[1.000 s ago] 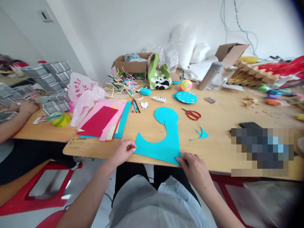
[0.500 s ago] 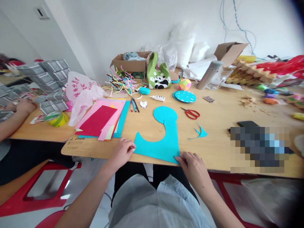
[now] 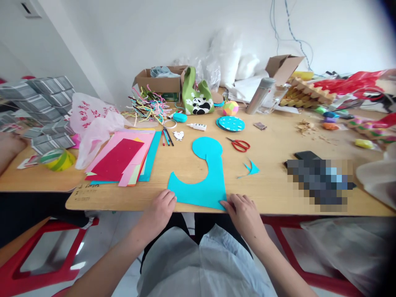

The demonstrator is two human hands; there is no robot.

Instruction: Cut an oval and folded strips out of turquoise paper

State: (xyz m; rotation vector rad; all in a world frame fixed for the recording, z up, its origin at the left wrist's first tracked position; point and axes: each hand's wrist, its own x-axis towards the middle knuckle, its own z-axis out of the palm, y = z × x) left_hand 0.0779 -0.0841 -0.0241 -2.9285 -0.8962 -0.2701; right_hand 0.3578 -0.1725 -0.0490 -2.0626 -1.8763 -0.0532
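A curved turquoise paper cut-out (image 3: 208, 177) lies flat on the wooden table (image 3: 278, 185), its bottom edge at the table's near rim. My left hand (image 3: 159, 210) pinches its lower left corner with curled fingers. My right hand (image 3: 243, 212) holds down its lower right corner, fingers bent onto the paper. A small turquoise offcut (image 3: 251, 168) lies to the right of the cut-out. Red-handled scissors (image 3: 239, 144) rest just beyond it.
A stack of pink, red and blue paper sheets (image 3: 123, 159) lies to the left. Coloured pens (image 3: 167, 137), a glue bottle (image 3: 197, 126), a turquoise dotted disc (image 3: 230, 123), a panda bag (image 3: 196, 101), cardboard boxes and a tape roll (image 3: 58, 159) crowd the back and left. Another person's hand (image 3: 10, 146) shows far left.
The view has shifted right and slightly down, so everything sits further left in frame. Both hands keep their hold on the cut-out's lower corners.
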